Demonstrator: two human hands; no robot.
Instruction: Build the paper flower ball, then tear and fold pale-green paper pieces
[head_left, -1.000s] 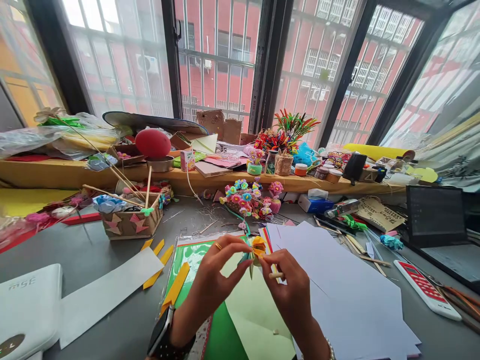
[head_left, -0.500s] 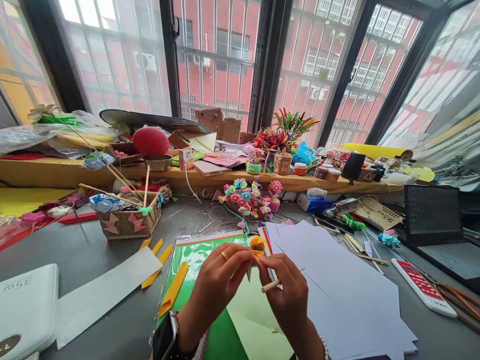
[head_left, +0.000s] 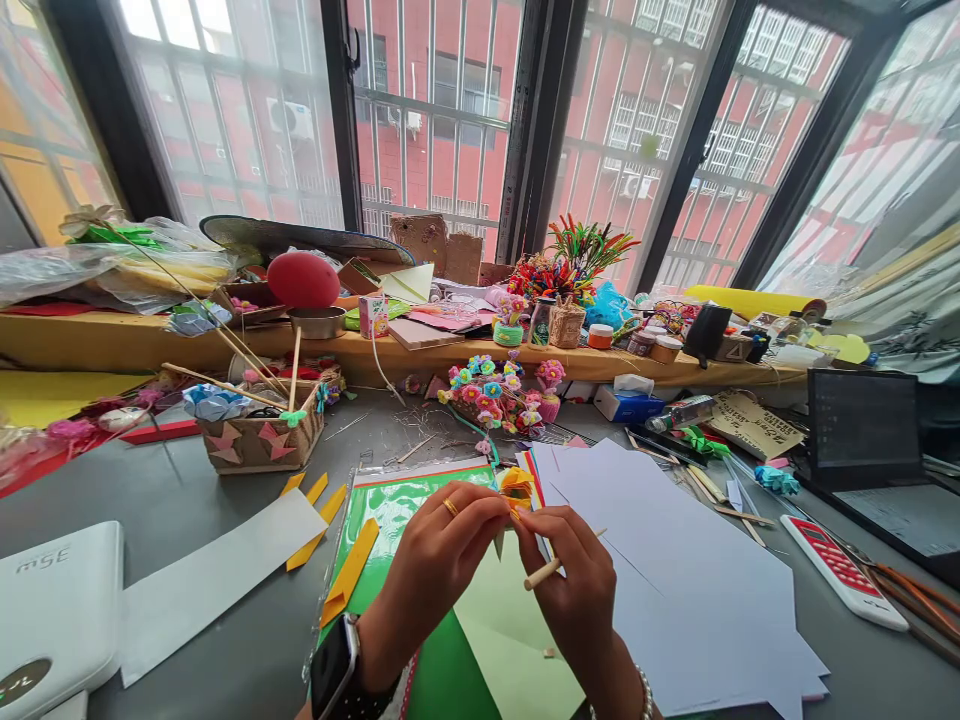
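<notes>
A small folded yellow-orange paper piece (head_left: 517, 485) is pinched between both hands above the green packet. My left hand (head_left: 442, 550) closes thumb and fingers on its near side, partly hiding it. From the right, my right hand (head_left: 576, 580) pinches the same piece with fingertips, while a thin wooden stick (head_left: 543, 573) lies across its fingers. Beneath the hands are a pale green paper sheet (head_left: 499, 630) and a plastic-wrapped green paper packet (head_left: 375, 515). Several folded yellow paper strips (head_left: 352, 572) rest left of my left hand.
White paper sheets (head_left: 675, 570) spread out on the right, beside a red-and-white calculator (head_left: 844, 570) and a laptop (head_left: 862, 430). To the left are a white card strip (head_left: 225, 585), a white power bank (head_left: 64, 610) and a cardboard box (head_left: 259, 445). Crochet-like flowers (head_left: 487, 390) stand behind.
Both hands keep nearly the same pose on the paper piece, which shows slightly more above the fingertips. The camera view has shifted a little.
</notes>
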